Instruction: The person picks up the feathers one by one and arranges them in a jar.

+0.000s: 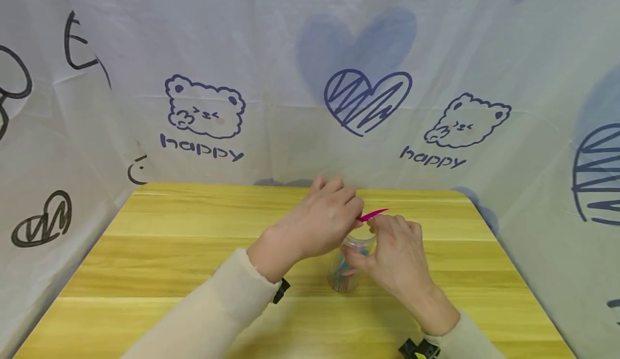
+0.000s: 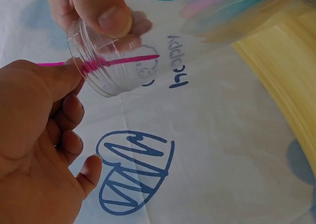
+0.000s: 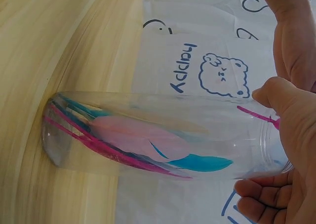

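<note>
A clear jar (image 1: 337,282) stands upright on the table. My right hand (image 1: 399,257) grips it near its threaded mouth, with the thumb on the near side in the head view. Between the thumb and fingers of my left hand (image 1: 322,224) is a pinched magenta feather (image 1: 375,215). Its thin stem end (image 2: 133,60) reaches through the jar mouth, as the left wrist view shows. Inside the jar lie a pink feather (image 3: 136,137), a blue feather (image 3: 202,163), another magenta feather (image 3: 118,156) and a pale tan one (image 3: 168,119).
The wood-grain table (image 1: 194,251) spreads under both hands. A white cloth (image 1: 286,133) printed with bears and hearts hangs behind the table and along both sides. Dark wrist straps (image 1: 281,291) show at the cream sleeves (image 1: 208,305).
</note>
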The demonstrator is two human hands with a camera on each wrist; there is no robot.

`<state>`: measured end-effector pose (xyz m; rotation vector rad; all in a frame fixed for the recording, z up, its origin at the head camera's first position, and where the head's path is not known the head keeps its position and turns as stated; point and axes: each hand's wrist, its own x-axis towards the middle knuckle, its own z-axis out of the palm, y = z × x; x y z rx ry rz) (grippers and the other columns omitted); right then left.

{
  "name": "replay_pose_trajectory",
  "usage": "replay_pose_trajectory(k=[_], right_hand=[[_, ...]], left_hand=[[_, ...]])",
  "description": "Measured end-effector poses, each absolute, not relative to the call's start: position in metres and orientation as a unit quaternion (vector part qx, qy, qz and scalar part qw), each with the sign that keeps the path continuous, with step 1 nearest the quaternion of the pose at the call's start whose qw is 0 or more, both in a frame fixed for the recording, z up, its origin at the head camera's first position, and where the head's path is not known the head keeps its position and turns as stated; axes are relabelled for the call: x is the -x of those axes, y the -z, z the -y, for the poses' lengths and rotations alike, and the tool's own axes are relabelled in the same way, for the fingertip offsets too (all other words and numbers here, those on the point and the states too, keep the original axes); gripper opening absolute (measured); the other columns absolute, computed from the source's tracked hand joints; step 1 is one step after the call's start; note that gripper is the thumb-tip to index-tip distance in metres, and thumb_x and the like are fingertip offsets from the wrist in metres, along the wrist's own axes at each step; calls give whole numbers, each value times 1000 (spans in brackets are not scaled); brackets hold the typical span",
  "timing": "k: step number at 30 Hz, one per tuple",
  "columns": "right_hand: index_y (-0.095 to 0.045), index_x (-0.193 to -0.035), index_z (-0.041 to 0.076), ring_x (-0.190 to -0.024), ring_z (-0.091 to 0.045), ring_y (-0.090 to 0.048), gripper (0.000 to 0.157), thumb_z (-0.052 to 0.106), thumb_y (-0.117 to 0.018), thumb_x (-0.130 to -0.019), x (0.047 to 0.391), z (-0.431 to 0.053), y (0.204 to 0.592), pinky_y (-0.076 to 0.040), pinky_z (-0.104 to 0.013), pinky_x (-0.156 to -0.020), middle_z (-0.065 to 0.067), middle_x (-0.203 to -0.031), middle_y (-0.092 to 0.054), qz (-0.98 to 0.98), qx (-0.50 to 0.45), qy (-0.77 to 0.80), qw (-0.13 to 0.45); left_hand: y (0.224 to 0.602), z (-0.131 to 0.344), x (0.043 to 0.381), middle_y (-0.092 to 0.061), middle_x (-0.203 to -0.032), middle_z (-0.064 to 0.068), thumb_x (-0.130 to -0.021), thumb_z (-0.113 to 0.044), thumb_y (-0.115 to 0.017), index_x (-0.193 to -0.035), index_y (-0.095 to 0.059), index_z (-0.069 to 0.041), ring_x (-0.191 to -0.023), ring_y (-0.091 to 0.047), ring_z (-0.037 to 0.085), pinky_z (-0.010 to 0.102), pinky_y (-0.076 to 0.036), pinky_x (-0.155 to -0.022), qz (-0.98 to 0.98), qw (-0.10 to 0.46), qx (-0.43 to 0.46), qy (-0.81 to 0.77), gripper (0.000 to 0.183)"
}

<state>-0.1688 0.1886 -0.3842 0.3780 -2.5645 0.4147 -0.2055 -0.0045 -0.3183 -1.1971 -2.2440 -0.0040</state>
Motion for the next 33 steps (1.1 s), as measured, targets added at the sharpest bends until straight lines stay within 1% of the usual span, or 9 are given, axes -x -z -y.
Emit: replay_pose_trajectory(k=[7, 11, 14, 20, 23, 26, 31, 33], right_hand=[[-61, -101, 7, -84, -28, -59, 63, 54, -91, -72, 168, -186, 385, -39, -49, -85, -4, -85, -64, 943, -151, -147, 256], [-60, -101, 7, -84, -30, -61, 63, 54, -91, -72, 168, -185, 386, -40, -50, -85, -6, -87, -66, 941, -155, -148, 262], [-60, -100, 7, -83, -30, -61, 61, 53, -90, -73, 168, -185, 387, -39, -48, -83, -6, -87, -65, 938, -160, -154, 268], [-59, -99, 6, -71, -24, -61, 58, 47, -92, -74, 170, -184, 392, -41, -43, -73, -7, -85, -68, 920, -189, -188, 286], [-60, -104, 1, -66, -21, -62, 60, 42, -93, -76, 173, -182, 395, -48, -43, -70, -11, -87, -72, 908, -209, -213, 294], [-60, -112, -2, -64, -19, -62, 63, 40, -93, -78, 176, -178, 397, -51, -45, -72, -14, -90, -73, 905, -210, -240, 281], [-58, -121, -1, -69, -17, -57, 68, 41, -92, -80, 182, -163, 397, -43, -42, -78, -11, -95, -72, 914, -183, -268, 242], [-58, -122, 1, -70, -17, -55, 69, 42, -92, -80, 185, -154, 397, -40, -40, -79, -9, -95, -71, 918, -172, -276, 228]], left_hand=[[320, 10, 204, -60, -92, -3, -103, -38, -68, -99, -66, -16, -84, -45, 20, 34, -33, -76, 863, 266, 429, 7, 23], [321, 14, 204, -61, -97, -3, -102, -42, -69, -105, -67, -16, -88, -45, 20, 34, -35, -79, 873, 244, 421, 25, 26], [323, 17, 204, -63, -102, -2, -102, -42, -69, -111, -68, -15, -92, -47, 21, 36, -37, -82, 879, 227, 417, 52, 29], [329, 38, 207, -64, -109, 3, -105, -36, -67, -118, -66, -12, -103, -54, 25, 44, -46, -92, 885, 213, 399, 110, 28], [334, 55, 208, -64, -111, 5, -105, -31, -68, -119, -66, -11, -105, -56, 27, 45, -48, -95, 893, 200, 381, 135, 25], [342, 73, 208, -64, -110, 4, -105, -27, -67, -118, -66, -10, -105, -56, 26, 45, -49, -94, 905, 181, 354, 152, 21], [363, 100, 208, -67, -105, 4, -103, -23, -70, -116, -68, -9, -98, -55, 23, 42, -48, -89, 924, 157, 310, 162, 19], [372, 109, 208, -67, -105, 4, -103, -23, -71, -116, -69, -9, -99, -56, 24, 43, -48, -89, 932, 141, 289, 166, 20]])
